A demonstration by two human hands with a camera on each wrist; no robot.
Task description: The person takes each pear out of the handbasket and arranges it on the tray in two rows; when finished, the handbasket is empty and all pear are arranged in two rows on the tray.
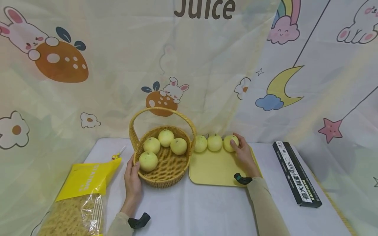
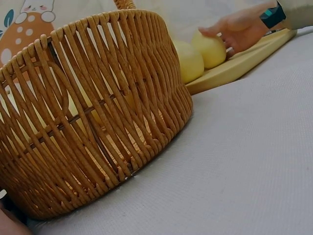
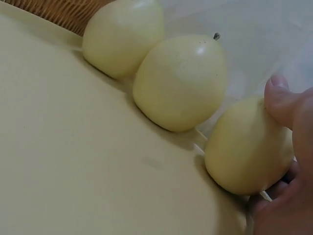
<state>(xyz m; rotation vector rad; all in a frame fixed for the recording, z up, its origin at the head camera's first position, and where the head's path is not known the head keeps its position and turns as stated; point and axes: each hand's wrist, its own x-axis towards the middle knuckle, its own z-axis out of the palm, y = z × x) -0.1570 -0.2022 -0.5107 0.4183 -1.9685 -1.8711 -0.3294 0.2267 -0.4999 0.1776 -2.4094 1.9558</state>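
Observation:
A wicker basket with a tall arched handle stands on the table, holding several pale yellow pears. My left hand grips its left side, thumb at the rim; in the left wrist view only a bit of that hand shows at the lower left corner. To the right of the basket, three pears line the back edge of a yellow tray. The rightmost pear is held by my right hand, thumb on top and fingers round its far side. It sits low at the tray's edge.
A yellow and clear bag of dry food lies at the left, with a small wrapped lollipop behind it. A long black pasta box lies at the right. Behind the table hangs a printed cloth.

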